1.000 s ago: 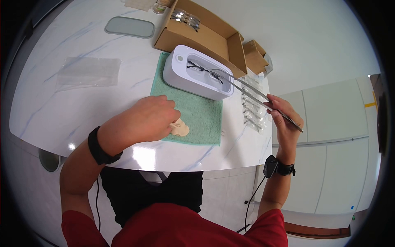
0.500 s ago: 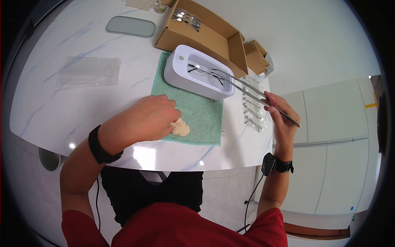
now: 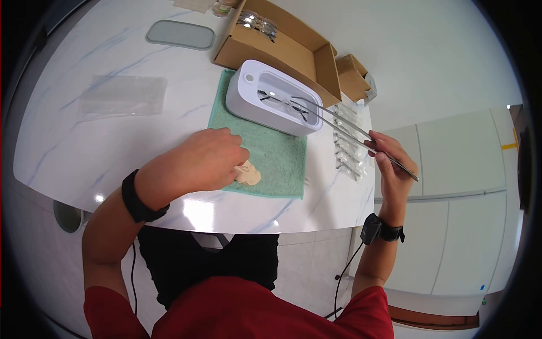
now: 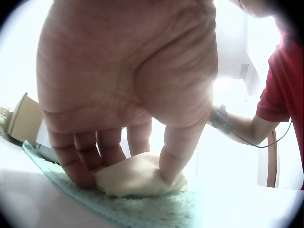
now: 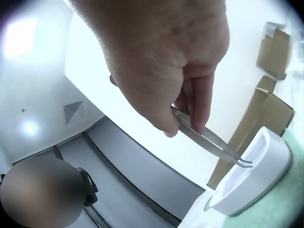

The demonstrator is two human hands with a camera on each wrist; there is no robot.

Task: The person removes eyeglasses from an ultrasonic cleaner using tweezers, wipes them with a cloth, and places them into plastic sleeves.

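My left hand (image 3: 200, 161) holds a crumpled beige cloth (image 3: 248, 174) down on the green towel (image 3: 279, 169); in the left wrist view its thumb and fingers are curled about the cloth (image 4: 130, 176). Between thumb and fingers of my right hand (image 3: 395, 166) are long metal tweezers (image 5: 204, 142) with bent tips. Those tips stand apart inside the basin of a white ultrasonic cleaner (image 3: 243, 104), at a pair of dark-framed eyeglasses (image 3: 298, 109) lying in it. The cleaner sits on the towel's far part.
Behind the cleaner, an open cardboard box (image 3: 293, 48) holds several eyeglasses (image 3: 257, 25). Bagged items (image 3: 349, 152) line the table's right side, near a small carton (image 3: 351, 79). A grey lid-like tray (image 3: 180, 35) and clear plastic bag (image 3: 124, 96) lie left.
The tweezers' arms have spread wider and the right hand has shifted slightly right since half a second ago. The eyeglasses have shifted slightly in the basin. My left hand stays on the cloth.
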